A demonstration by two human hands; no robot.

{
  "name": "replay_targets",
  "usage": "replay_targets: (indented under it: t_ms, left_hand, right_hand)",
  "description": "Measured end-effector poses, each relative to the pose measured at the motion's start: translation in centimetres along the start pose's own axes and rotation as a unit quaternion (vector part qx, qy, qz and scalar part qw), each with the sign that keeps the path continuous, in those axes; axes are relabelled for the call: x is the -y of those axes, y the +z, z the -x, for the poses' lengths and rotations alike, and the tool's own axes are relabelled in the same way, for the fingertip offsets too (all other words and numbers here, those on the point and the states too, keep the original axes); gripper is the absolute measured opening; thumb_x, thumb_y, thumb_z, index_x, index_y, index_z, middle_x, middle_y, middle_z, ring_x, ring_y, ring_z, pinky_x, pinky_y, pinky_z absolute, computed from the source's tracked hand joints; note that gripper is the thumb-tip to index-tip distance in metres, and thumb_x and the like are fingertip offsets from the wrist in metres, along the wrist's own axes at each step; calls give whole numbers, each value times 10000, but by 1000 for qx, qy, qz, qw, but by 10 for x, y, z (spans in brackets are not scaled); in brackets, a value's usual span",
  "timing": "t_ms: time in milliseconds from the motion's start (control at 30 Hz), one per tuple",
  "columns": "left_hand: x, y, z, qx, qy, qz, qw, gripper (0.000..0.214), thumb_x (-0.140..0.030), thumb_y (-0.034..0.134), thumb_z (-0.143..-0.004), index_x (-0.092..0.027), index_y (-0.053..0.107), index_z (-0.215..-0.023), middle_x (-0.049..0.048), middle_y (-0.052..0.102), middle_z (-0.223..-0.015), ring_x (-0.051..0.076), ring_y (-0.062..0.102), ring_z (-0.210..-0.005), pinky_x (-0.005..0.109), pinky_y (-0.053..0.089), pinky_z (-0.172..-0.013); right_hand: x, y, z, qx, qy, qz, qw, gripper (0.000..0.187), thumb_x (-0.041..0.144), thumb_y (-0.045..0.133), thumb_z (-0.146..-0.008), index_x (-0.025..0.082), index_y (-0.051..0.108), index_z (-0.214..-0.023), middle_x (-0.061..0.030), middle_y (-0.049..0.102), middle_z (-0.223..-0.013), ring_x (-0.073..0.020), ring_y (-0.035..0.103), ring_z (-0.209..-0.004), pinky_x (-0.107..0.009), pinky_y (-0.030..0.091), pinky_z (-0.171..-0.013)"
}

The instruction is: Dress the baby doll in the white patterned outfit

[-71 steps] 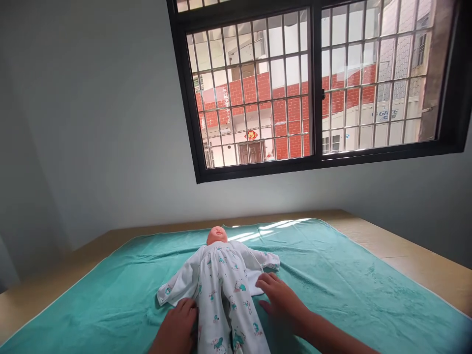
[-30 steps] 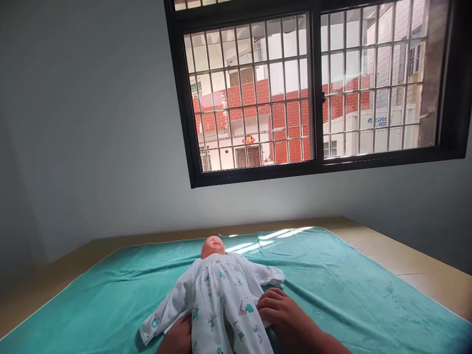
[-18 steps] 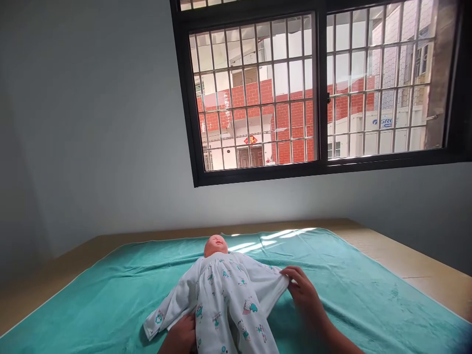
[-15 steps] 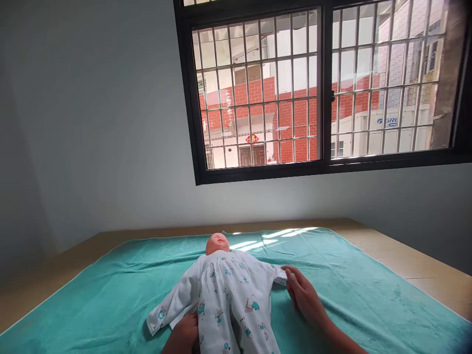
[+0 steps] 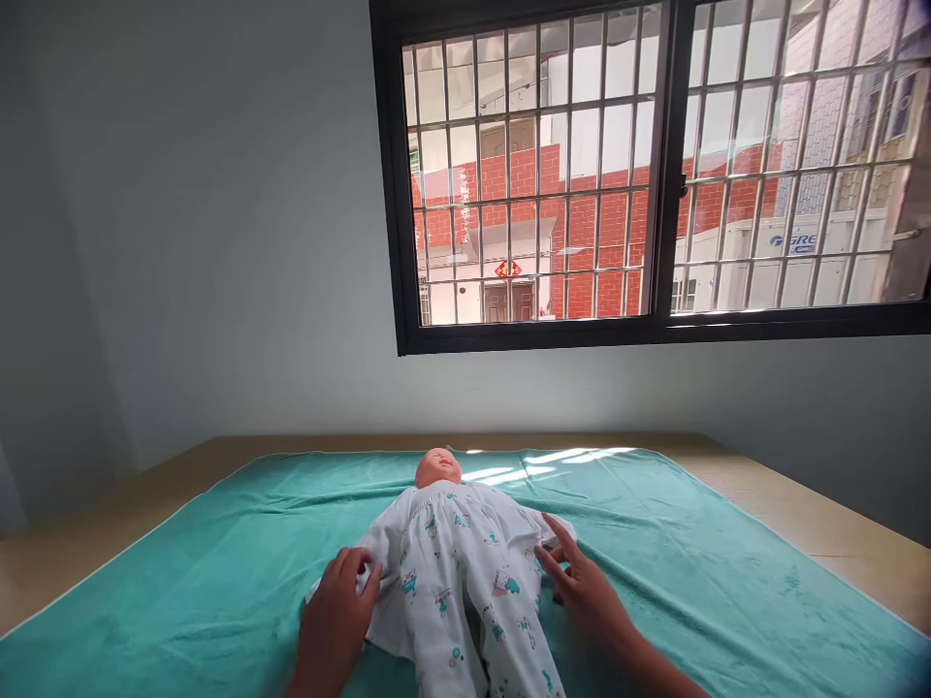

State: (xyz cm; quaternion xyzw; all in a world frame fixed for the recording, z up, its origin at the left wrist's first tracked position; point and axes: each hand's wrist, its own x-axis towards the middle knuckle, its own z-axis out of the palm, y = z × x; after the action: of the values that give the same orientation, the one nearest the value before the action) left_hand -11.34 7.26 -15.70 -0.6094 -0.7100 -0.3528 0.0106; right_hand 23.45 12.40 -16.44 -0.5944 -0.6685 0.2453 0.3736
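Note:
A baby doll [image 5: 438,467] lies on its back on a teal blanket [image 5: 218,553], dressed in a white romper [image 5: 465,572] printed with small teal figures. My left hand [image 5: 336,613] rests on the garment's left sleeve, fingers curled over the cloth. My right hand [image 5: 582,587] lies at the right sleeve with its fingers stretched out and touching the fabric. The doll's legs run off the bottom edge of the view.
The blanket covers most of a wooden platform [image 5: 792,504] that stands against a grey wall. A black-framed barred window [image 5: 655,174] is above, with sunlight falling on the blanket's far edge [image 5: 553,458].
My left hand has come up from beside the doll's body onto the left sleeve and bunched it inward. My right hand let the right sleeve's end go and now rests flat beside it.

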Motion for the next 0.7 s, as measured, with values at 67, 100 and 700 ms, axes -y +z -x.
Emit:
replay_targets:
  t_ms: [67,100,700]
  left_hand:
    - [5,-1,-3,-10,-12,-62,998,273,-346,472,-873,-175,625,-1022,82,636,-1047,234,590,-990,308,455,-807]
    - [7,-1,-4,-11,-20,-93,995,294,-327,484,-873,-152,619,-1067,104,624,-1082,250,577,-1025,325,454,-838]
    - [-21,-25,-2,-6,-116,217,969,437,-653,439,-785,-223,514,-760,-19,601,-680,178,552,-637,261,416,-577]
  right_hand:
    - [1,-1,3,44,-36,17,998,649,606,358,-911,274,396,-1467,4,641,-793,-198,605,-676,-325,428,-662]
    - [2,-1,4,64,-52,40,996,635,597,355,-917,278,406,-1464,-1,635,-771,-208,597,-694,-333,414,-673]
    - [11,0,2,58,-109,157,980,349,508,427,-940,275,687,-935,-20,702,-832,-213,605,-763,-287,271,-622]
